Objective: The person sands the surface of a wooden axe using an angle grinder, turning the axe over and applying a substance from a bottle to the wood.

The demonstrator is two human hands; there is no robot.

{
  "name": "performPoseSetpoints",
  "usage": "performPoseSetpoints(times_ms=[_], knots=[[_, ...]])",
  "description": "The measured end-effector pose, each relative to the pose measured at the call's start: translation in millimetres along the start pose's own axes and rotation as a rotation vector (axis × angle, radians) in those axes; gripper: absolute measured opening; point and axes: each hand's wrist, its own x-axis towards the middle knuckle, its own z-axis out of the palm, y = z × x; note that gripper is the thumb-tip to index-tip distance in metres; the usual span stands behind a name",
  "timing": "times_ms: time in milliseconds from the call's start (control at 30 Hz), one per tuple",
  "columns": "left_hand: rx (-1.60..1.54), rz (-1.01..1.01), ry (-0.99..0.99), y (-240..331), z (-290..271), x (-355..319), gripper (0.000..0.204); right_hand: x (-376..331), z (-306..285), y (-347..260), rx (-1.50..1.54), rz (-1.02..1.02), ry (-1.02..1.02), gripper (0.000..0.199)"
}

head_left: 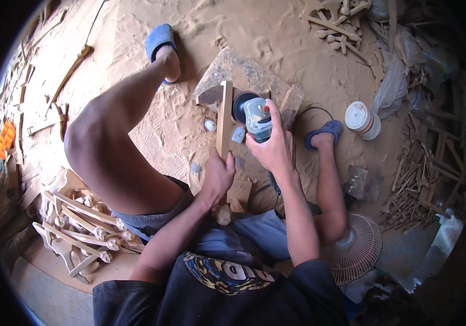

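Note:
My left hand (220,171) is closed around the lower end of a long pale wooden piece (224,122), which points away from me. A curved, darker wooden part (209,95) shows left of its far end; whether the two are joined, I cannot tell. In my right hand (276,151) is a power sander (258,115) with a clear body and a round dark disc. The disc faces the wood's right side, close against it; actual contact is unclear. Under both lies a worn, dusty slab (246,68).
Carved wooden pieces (83,231) are heaped at my left. More wooden parts lie at the far right (336,24) and along the right side (406,190). A white-lidded tub (359,117) stands on the sandy floor. A round fan (355,247) sits by my right leg.

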Motion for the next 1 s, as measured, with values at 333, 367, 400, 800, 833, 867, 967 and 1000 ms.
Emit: performPoseSetpoints(times_ms=[333,367,400,800,833,867,967,1000], knots=[[0.028,0.010,-0.004,-2,0,0,0.032,-7,-2,2,-0.003,0.038,0.015,0.095],[0.014,0.022,-0.003,-1,0,0,0.032,-8,-4,3,0.002,0.073,0.004,0.094],[0.015,0.021,-0.004,1,-1,0,0.032,-9,-6,3,0.003,0.075,0.003,0.094],[0.049,0.008,-0.009,-5,0,5,0.035,-42,-37,7,0.024,0.158,-0.052,0.092],[0.028,-0.052,-0.031,-5,-2,6,0.035,-45,-41,14,0.089,0.165,-0.009,0.094],[0.007,-0.104,-0.055,-2,-2,9,0.035,-49,-48,20,0.151,0.172,0.040,0.095],[0.155,0.160,-0.006,-12,-4,3,0.036,-55,-67,45,0.559,0.130,0.238,0.093],[0.170,0.189,0.000,-14,-5,5,0.036,-58,-73,51,0.614,0.147,0.342,0.086]])
